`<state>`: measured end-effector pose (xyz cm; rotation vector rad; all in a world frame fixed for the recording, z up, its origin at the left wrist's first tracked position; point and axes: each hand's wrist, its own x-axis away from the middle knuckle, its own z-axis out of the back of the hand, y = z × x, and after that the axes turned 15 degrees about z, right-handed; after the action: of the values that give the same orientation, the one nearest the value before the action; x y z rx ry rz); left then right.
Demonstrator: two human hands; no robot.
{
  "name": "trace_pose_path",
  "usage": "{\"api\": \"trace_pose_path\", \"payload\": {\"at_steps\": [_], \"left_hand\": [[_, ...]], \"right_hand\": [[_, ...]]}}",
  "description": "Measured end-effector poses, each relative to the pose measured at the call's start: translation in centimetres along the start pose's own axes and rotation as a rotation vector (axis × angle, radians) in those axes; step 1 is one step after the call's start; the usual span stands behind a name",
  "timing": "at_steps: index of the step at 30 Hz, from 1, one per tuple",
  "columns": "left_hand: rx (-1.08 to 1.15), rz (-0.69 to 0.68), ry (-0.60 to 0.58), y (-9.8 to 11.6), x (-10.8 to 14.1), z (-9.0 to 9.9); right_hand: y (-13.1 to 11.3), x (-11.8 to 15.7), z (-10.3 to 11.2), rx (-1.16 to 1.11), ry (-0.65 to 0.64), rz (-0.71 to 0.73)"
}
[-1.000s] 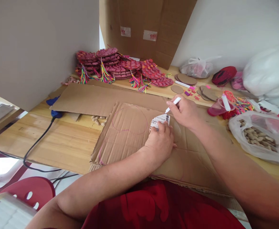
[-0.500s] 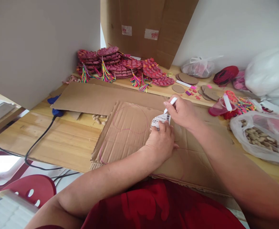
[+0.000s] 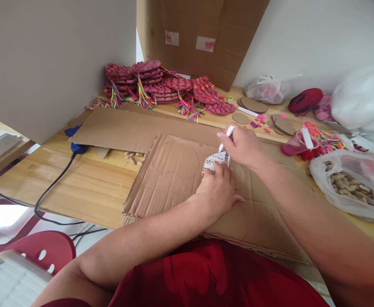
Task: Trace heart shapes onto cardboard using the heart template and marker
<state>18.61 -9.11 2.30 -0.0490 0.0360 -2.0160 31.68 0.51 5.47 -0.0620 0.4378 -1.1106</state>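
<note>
Right hand (image 3: pixel 242 147) has its fingers clamped round a slim white marker (image 3: pixel 226 139), tip right by a white, black-printed cutout (image 3: pixel 217 157). Left hand (image 3: pixel 217 187) is pressing that onto a creased brown cardboard sheet (image 3: pixel 177 187), thumb and fingers apart.

We record soft, diffuse, fairly bright light, a near-white glare patch (image 3: pixel 3 221) at the left edge, faint sheen on the wooden tabletop (image 3: pixel 87 183), and shade over the upright cardboard (image 3: pixel 189 19). We note wide-angle stretching of the right forearm (image 3: pixel 308 209), soft lettering on the printed white card (image 3: pixel 215 157), and smeared detail in the white plastic bag (image 3: pixel 361 100).
</note>
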Motion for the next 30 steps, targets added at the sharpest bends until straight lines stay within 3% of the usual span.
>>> {"api": "trace_pose_path", "payload": {"at_steps": [9, 16, 26, 30], "left_hand": [[0.003, 0.006, 0.014, 0.1, 0.1, 0.0], [0.007, 0.0, -0.013, -0.1, -0.1, 0.4], [0.047, -0.031, 0.02, -0.2, -0.1, 0.0], [0.043, -0.021, 0.048, 0.0, -0.3, -0.5]], "right_hand": [[0.4, -0.7, 0.2, 0.127, -0.047, -0.045], [-2.5, -1.1, -0.1, 0.108, -0.143, -0.028], [-5.1, -1.3, -1.0, 0.117, -0.176, 0.082], [-5.6, -0.9, -0.8, 0.012, -0.191, 0.103]]}}
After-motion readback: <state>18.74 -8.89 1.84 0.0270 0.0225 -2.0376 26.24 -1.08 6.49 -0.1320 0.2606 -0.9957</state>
